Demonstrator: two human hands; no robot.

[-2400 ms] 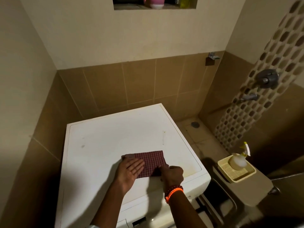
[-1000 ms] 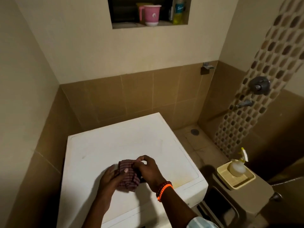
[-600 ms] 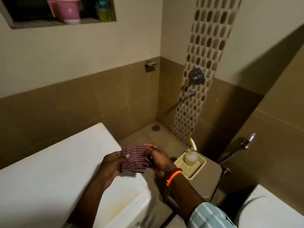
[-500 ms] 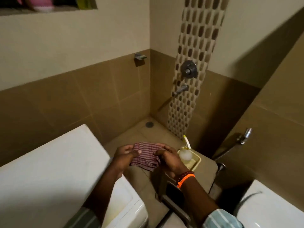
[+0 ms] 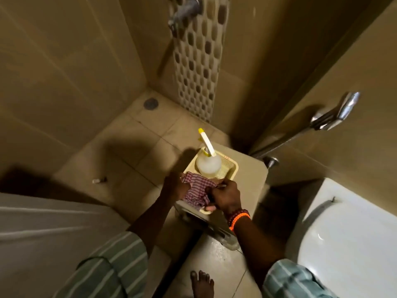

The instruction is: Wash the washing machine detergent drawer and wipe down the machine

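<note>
A red-and-white checked cloth is bunched between both hands, low over the near end of a yellow basket. My left hand grips its left side. Its right side is pinched by my right hand, which wears orange and dark bead bracelets. A clear spray bottle with a white and yellow trigger stands in the basket's far end. The white washing machine top fills the lower left, blurred. The detergent drawer is not in view.
The basket rests on a beige stool. A white toilet stands at the right. A wall tap and a hand sprayer project from the tiled walls. A floor drain lies in the corner. My bare foot stands on wet tiles.
Both hands lifted the folded cloth off the machine top, bunched it and carried it right and down to the basket on the stool. The view swung right and downward.
</note>
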